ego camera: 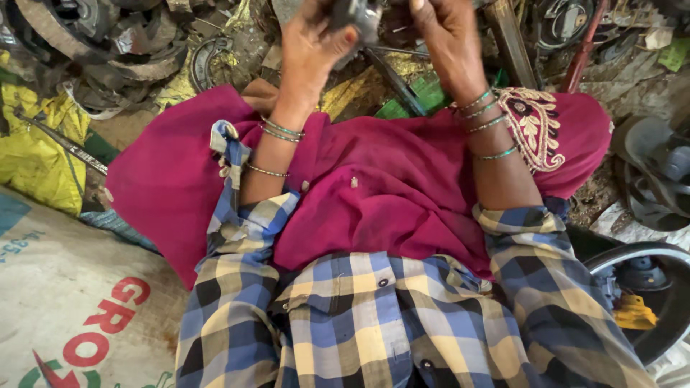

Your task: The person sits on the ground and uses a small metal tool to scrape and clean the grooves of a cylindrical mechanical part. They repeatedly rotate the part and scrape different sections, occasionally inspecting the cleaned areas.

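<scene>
Where the two hands met at the top edge of the view, a small dark grey metal part (357,14) was held between them, partly cut off by the frame so its full shape could not be told. The left hand (310,44) was clamped on the part's left side, thumb pressed against its face. The right hand (445,36) closed on its right side from above, fingers curled; the fingertips were out of view. Both wrists carried thin bangles (486,115), and both forearms rose from rolled sleeves of a blue, yellow and black checked shirt (374,323).

Beneath the forearms lay a magenta cloth (388,194) spread over the lap, its right corner bearing a cream embroidered border (532,126).

Room for movement was tight. Scrap metal rings and discs (108,43) crowded the upper left, dark rods and a reddish bar (583,50) the upper right, and a black curved rim (650,255) closed off the lower right, with a yellow scrap (632,310) inside it. The only open ground showed as a strip of bare dirt (122,129) at left.

A crumpled yellow sack (36,158) lay at the left edge. Below it, a pale woven sack (65,302) was spread flat at lower left, printed in large red letters with green and red marking near the bottom edge. A green flat package (424,97) lay between the forearms, above the cloth.
</scene>
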Motion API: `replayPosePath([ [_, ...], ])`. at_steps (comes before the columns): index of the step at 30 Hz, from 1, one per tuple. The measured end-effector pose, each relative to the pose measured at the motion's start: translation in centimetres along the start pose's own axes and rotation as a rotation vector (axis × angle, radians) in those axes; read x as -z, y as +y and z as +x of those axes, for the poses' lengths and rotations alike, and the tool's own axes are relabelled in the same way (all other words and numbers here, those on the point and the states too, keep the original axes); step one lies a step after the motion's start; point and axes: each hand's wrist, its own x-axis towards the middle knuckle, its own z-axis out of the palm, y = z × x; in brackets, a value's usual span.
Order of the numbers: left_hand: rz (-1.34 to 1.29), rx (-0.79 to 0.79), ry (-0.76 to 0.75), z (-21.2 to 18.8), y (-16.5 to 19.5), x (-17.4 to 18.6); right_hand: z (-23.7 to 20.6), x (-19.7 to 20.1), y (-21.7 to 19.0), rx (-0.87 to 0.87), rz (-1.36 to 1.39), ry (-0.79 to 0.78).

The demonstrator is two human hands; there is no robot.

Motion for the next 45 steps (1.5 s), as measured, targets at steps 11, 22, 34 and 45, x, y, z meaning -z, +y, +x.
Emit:
replayPosePath([
  [11, -0.193, -0.064, 0.044, 0.7, -1.2, 1.7, -0.7, -2.3, 4.3, 0.355, -1.250, -0.142],
  [22, -0.200, -0.021, 0.064, 0.5, -1.3, 1.9, -0.4, -0.7, -2.0, 0.301, -0.629, 0.043],
  [34, -0.158, 0.061, 0.141, 0.8, -2.5, 2.0, -1.8, -1.5, -6.9, 0.487, -0.481, 0.078],
  [45, -0.212, 0.109, 0.089, 0.6, -1.8, 1.3, -3.1, -2.0, -7.1, 0.470, -0.544, 0.053],
])
